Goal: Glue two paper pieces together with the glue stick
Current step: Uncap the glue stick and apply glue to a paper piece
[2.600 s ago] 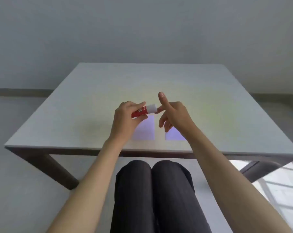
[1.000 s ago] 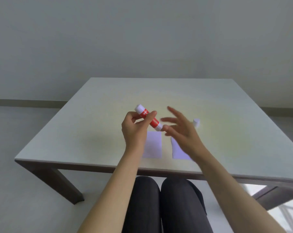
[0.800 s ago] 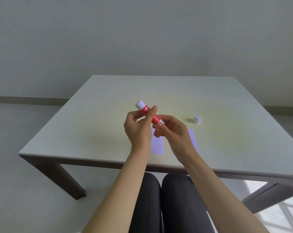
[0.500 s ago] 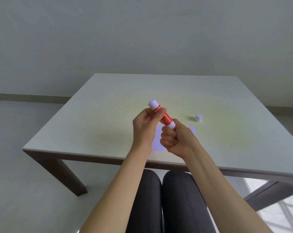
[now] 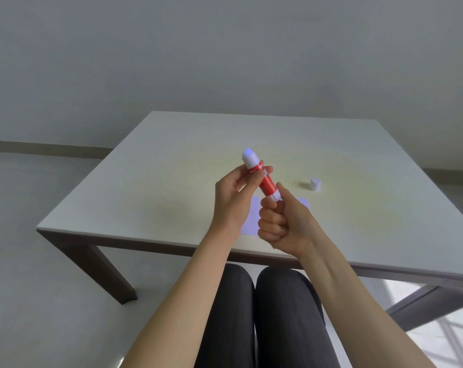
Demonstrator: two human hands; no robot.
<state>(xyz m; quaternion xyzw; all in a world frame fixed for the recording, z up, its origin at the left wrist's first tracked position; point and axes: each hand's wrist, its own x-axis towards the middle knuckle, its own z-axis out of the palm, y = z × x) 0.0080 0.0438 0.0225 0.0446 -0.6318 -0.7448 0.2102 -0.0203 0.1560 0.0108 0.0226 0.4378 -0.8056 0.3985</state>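
A red glue stick [image 5: 265, 181] is held above the table, tilted, its uncapped white tip pointing up and away. My left hand [image 5: 235, 197] pinches the upper part of its red body. My right hand [image 5: 283, 221] is closed in a fist around its white bottom end. Its white cap [image 5: 315, 184] stands on the table to the right. Two pale lilac paper pieces lie flat near the table's front edge: the left paper [image 5: 251, 220] shows between my hands, and only a corner of the right paper [image 5: 303, 203] shows behind my right hand.
The pale grey table [image 5: 172, 181] has its front edge just below my hands. My legs in dark trousers [image 5: 259, 320] are under it. A plain wall stands behind, and a chair frame [image 5: 424, 301] shows at lower right.
My right hand left the cap on the table, came back and closed on the stick's bottom end. The stick has tipped more upright, and more white glue shows at its tip.
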